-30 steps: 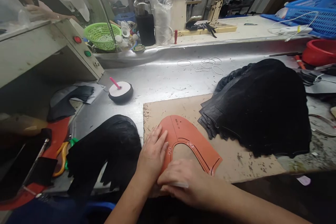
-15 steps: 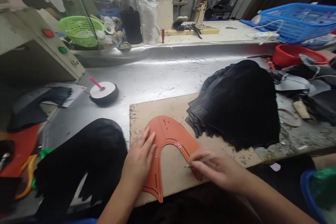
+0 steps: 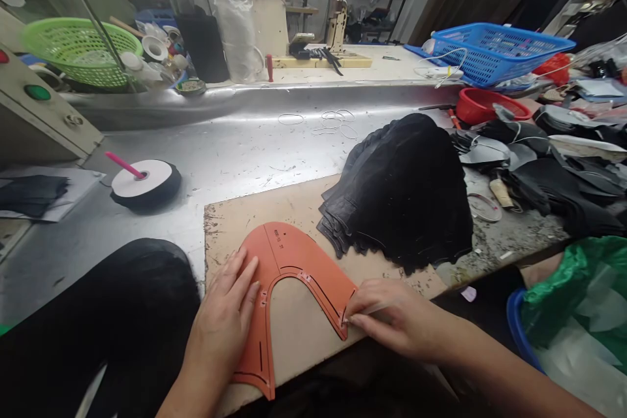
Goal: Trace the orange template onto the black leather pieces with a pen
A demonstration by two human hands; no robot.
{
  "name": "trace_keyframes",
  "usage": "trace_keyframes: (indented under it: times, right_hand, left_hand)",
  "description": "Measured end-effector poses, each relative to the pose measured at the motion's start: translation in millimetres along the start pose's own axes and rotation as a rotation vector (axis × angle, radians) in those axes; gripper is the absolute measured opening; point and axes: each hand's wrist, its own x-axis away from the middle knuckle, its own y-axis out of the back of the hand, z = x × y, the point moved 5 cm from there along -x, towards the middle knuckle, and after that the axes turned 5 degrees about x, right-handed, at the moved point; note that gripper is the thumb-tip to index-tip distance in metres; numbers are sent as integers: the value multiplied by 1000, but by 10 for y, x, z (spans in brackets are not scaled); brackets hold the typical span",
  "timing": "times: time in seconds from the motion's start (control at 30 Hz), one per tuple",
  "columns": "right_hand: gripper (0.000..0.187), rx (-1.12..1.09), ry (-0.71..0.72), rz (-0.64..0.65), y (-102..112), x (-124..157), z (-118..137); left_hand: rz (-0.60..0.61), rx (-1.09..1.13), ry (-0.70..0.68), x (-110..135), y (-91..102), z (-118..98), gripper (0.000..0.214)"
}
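Marking at the end of the template's right leg.
The left hand point(image 3: 223, 323) is lying flat and open, pressing the orange template point(image 3: 294, 258) onto the scuffed brown board point(image 3: 240, 215) at the near edge of the steel tabletop point(image 3: 245, 150). The right hand point(image 3: 392, 317) is pinching a thin pale pen point(image 3: 366, 309), grip closed, with the tip touching the leg's end. The template is a stiff, smooth horseshoe with slots along its inner curve. The next stroke seems to be calling for firm pressure from the flat hand so the sheet is not sliding.

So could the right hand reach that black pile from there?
Probably yes: the right hand, pinching a pale stick by the orange template, has only bare board between it and the black pile.
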Motion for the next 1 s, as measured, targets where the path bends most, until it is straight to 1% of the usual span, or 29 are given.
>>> trace_keyframes:
  times: [0.07,0.13,0.2,0.23,0.3,0.33,0.43,0.5,0.6,0.7,0.77,0.83,0.87,0.93,1.0]
  right_hand:
    - [25,35,-29,-40,86,22,-86]
    - [24,51,-92,-75,202,46,-171]
    - [23,24,-145,-75,298,27,-205]
    - [24,3,-149,-73,330,-16,-191]
    - [25,-22,-139,-97,350,-186,-125]
    - [26,-11,-139,-132,338,-308,-88]
    - [28,108,-201,-282,239,-730,-10]
    - [27,207,-265,-334,145,-968,25]
    - [24,303,-367,-328,60,-1140,43]
    - [18,281,-456,-242,27,-1137,-7]
    - [18,236,-481,-180,-6,-1106,-42]
    - [18,207,-467,-163,-45,-1086,-39]
    - [20,204,-434,-172,-59,-1084,-19]
    - [25,175,-341,-198,-59,-1077,36]
    - [31,70,-224,-239,34,-1023,79]
  left_hand:
    - [3,-3,8,-3,4,-2,40]
    - [7,0,17,-7,11,-7,40]
    - [5,5,14,-10,20,-13,40]
    - [3,8,12,-10,22,-12,40]
    - [-4,10,8,-10,19,-3,39]
    - [-9,10,9,-10,16,6,39]
    - [-10,5,12,-2,2,24,37]
    - [-7,-5,16,13,9,12,36]
    - [-9,-20,29,51,48,-34,34]
    - [9,-26,62,91,78,-75,34]
    - [13,-33,83,115,91,-100,34]
    - [16,-27,97,134,92,-130,34]
    - [18,-15,104,141,89,-144,34]
    - [21,29,118,149,88,-154,34]
    - [11,100,149,149,129,-99,35]
